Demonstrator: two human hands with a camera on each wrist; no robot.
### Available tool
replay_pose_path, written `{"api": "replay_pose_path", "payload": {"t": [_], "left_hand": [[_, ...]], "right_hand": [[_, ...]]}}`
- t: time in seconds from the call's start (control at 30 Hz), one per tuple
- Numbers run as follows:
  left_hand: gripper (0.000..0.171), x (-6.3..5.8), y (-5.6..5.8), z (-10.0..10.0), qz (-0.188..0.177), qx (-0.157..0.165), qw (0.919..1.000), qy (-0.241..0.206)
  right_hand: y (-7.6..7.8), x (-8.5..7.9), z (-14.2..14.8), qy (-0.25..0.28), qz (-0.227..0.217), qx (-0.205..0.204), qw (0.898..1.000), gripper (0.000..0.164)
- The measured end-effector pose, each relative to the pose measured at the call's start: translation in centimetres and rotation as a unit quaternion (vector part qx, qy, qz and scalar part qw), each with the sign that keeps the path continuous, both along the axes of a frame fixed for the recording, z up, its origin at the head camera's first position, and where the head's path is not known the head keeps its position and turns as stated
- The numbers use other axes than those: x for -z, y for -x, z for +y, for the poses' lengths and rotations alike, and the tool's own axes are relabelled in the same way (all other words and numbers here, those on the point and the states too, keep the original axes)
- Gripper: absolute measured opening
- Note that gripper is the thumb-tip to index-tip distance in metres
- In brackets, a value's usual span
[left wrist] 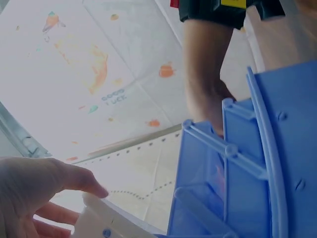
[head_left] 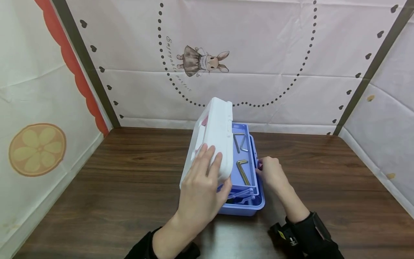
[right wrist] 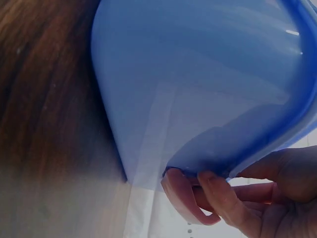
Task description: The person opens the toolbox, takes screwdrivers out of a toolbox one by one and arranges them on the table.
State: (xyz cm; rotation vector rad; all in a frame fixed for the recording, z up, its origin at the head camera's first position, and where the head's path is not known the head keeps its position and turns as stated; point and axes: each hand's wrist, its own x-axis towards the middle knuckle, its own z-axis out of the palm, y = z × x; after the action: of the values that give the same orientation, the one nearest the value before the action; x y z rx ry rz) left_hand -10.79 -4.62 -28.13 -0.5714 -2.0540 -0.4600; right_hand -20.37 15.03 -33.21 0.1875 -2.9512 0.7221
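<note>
A blue toolbox [head_left: 239, 209] with a raised white lid [head_left: 217, 131] stands in the middle of the table in the head view. My left hand [head_left: 202, 183] holds the lid, fingers lying along its outer face and the thumb at its edge; the left wrist view shows the thumb tip right at that rim. On the box's right side, my right hand [head_left: 271, 172] has its fingers about a pink latch [right wrist: 181, 196] under the rim. Inside, a lifted blue tray [head_left: 237, 176] carries silver L-shaped hex keys [head_left: 237, 143] and brass-coloured ones [head_left: 242, 172].
Hinged blue arms [left wrist: 208, 141] link the tray to the box. Dark wood table [head_left: 145, 172] extends around it. A white printed cloth [head_left: 265, 43] with a rabbit figure hangs behind, and similar cloth stands at both sides.
</note>
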Motion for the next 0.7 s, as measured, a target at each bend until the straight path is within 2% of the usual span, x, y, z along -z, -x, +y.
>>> {"api": "replay_pose_path", "payload": {"t": [0.1, 0.17, 0.33, 0.47, 0.6, 0.7], "left_hand": [[0.044, -0.2, -0.2, -0.6, 0.009, -0.039, 0.9992, 0.006], [0.045, -0.3, -0.3, -1.2, 0.010, -0.072, 0.9973, 0.012], [0.039, -0.7, -0.5, -4.0, -0.025, -0.144, 0.9891, 0.016], [0.029, -0.6, -0.2, -6.6, -0.055, -0.167, 0.9843, 0.012], [0.016, -0.2, 0.0, -9.0, -0.092, -0.191, 0.9769, 0.029], [0.018, 0.1, -0.1, -10.5, -0.146, -0.204, 0.9668, 0.046]], "right_hand": [[0.0, 0.1, -0.1, -0.012, 0.006, -0.009, 1.000, 0.008], [0.1, 0.2, -0.1, -0.023, 0.012, -0.018, 1.000, 0.010], [0.0, 0.2, -0.1, -0.044, 0.018, -0.037, 0.998, 0.012], [0.0, 0.3, 0.0, -0.060, 0.027, -0.041, 0.997, 0.011], [0.0, 0.5, 0.1, -0.063, 0.041, -0.049, 0.996, 0.010], [0.1, 0.8, 0.1, -0.070, 0.065, -0.058, 0.994, 0.011]]}}
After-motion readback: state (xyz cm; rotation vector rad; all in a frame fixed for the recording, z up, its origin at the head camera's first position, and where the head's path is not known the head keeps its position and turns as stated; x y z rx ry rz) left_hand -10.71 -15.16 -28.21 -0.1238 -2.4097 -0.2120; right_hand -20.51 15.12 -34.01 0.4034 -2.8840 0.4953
